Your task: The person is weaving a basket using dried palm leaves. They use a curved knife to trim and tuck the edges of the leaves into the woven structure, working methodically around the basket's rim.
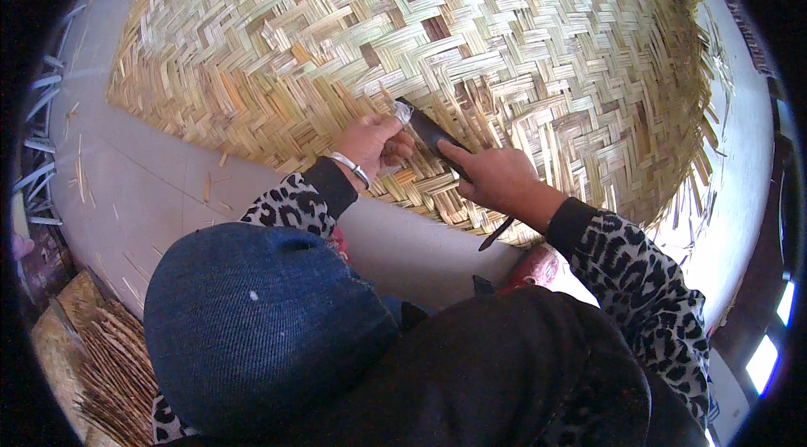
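A large woven mat (538,35) of pale green and straw-coloured flat strips spreads over the floor in front of me. My right hand (502,180) grips a dark, flat, blade-like tool (433,137), its index finger stretched along it. The far end of this tool lies against the weave near the mat's front edge. A thin dark end (496,234) sticks out below the same hand. Close by on the left, my left hand (375,144) is closed, fingers curled, next to the tool's tip. Something whitish (403,113) covers its thumb tip; what the fingers pinch is hidden.
Loose strip scraps (81,169) lie on the grey floor (160,161) at the left. Frayed strip ends (706,127) stick out along the mat's right edge. A bundle of thin brown sticks (118,371) lies at lower left. My denim-covered knee (261,304) fills the near foreground.
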`<state>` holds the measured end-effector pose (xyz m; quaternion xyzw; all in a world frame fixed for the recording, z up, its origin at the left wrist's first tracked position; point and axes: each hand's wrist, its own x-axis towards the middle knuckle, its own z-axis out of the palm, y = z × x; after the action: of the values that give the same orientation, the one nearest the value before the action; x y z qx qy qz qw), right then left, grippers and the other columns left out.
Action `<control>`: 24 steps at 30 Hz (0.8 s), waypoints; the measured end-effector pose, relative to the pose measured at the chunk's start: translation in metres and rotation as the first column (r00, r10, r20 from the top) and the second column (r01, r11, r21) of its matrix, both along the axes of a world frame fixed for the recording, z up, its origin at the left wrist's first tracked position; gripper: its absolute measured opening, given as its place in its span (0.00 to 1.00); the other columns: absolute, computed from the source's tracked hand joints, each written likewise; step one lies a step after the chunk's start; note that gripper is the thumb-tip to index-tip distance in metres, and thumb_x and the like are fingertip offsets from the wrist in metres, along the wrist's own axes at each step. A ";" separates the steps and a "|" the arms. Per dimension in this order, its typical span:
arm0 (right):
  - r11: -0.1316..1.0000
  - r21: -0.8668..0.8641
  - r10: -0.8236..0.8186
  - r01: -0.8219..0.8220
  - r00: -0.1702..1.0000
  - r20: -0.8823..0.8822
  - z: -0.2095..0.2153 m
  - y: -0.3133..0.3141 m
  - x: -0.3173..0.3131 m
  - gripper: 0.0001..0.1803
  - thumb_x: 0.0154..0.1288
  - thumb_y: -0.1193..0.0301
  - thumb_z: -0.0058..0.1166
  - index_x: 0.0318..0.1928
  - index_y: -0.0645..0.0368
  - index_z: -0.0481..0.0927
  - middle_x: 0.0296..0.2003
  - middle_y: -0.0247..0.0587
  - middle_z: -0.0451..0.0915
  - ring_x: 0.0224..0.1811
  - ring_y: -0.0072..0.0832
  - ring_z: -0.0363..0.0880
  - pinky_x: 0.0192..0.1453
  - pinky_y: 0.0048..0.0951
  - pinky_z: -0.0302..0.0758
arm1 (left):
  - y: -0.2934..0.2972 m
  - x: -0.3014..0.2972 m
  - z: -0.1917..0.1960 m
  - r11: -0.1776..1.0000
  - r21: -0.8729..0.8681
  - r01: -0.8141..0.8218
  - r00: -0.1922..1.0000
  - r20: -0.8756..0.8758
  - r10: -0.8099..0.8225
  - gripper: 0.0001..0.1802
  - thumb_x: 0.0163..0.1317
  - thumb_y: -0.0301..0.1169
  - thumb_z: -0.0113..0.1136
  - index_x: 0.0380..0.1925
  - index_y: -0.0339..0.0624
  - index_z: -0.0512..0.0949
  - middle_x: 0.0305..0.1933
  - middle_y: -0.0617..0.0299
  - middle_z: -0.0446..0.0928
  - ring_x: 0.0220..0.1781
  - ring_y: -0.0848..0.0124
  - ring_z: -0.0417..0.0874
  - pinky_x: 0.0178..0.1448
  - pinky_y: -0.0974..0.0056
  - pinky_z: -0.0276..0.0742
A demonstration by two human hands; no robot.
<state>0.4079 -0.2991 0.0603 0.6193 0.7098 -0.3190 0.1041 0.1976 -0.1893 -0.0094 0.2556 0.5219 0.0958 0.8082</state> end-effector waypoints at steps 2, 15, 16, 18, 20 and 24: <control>1.000 -0.007 -0.006 0.006 1.000 -0.003 0.000 0.000 0.000 0.36 0.60 0.60 0.56 0.70 0.38 0.65 0.24 0.47 0.82 0.26 0.46 0.83 0.30 0.49 0.78 | -0.003 -0.002 0.000 0.996 -0.034 0.087 0.994 0.072 -0.085 0.10 0.70 0.38 0.56 0.40 0.44 0.75 0.32 0.60 0.81 0.26 0.73 0.83 0.29 0.67 0.77; 1.000 0.003 0.004 -0.004 1.000 0.010 -0.002 -0.001 0.000 0.36 0.60 0.60 0.55 0.71 0.38 0.64 0.24 0.45 0.82 0.25 0.45 0.83 0.29 0.49 0.77 | -0.001 0.017 0.004 0.979 0.166 0.118 0.975 -0.208 -0.082 0.16 0.67 0.44 0.60 0.35 0.41 0.78 0.28 0.63 0.79 0.22 0.72 0.82 0.23 0.66 0.76; 1.000 0.003 0.004 -0.004 1.000 0.011 -0.001 -0.001 0.000 0.36 0.61 0.60 0.55 0.71 0.39 0.64 0.24 0.45 0.82 0.26 0.45 0.83 0.29 0.49 0.77 | 0.000 0.015 0.004 0.972 0.171 0.161 0.968 -0.220 -0.122 0.17 0.66 0.44 0.62 0.34 0.40 0.78 0.27 0.63 0.79 0.21 0.73 0.82 0.23 0.66 0.76; 1.000 0.005 0.007 -0.007 1.000 0.010 0.000 -0.001 -0.001 0.35 0.61 0.60 0.55 0.70 0.39 0.64 0.25 0.45 0.82 0.26 0.45 0.83 0.29 0.48 0.77 | -0.001 0.010 0.004 0.883 0.311 0.352 0.917 -0.303 -0.260 0.18 0.65 0.44 0.64 0.32 0.38 0.79 0.24 0.63 0.79 0.20 0.73 0.81 0.22 0.66 0.76; 1.000 0.003 0.015 -0.015 1.000 0.018 0.002 -0.001 -0.002 0.35 0.61 0.61 0.55 0.70 0.40 0.63 0.24 0.46 0.82 0.26 0.45 0.83 0.28 0.49 0.76 | -0.006 0.004 0.004 0.601 0.515 0.611 0.787 -0.476 -0.392 0.19 0.63 0.44 0.67 0.29 0.37 0.79 0.21 0.63 0.78 0.18 0.73 0.80 0.22 0.66 0.76; 0.999 -0.040 0.030 -0.028 0.999 0.040 0.019 -0.007 0.001 0.36 0.61 0.63 0.55 0.70 0.41 0.61 0.24 0.45 0.82 0.25 0.45 0.83 0.28 0.49 0.75 | -0.011 0.001 -0.002 0.496 0.630 0.598 0.797 -0.537 -0.278 0.18 0.57 0.44 0.68 0.29 0.38 0.81 0.25 0.49 0.81 0.30 0.52 0.83 0.36 0.53 0.76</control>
<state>0.4085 -0.3065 0.0792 0.6132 0.7100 -0.3186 0.1353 0.1990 -0.2005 -0.0110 0.7163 0.4835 0.0483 0.5008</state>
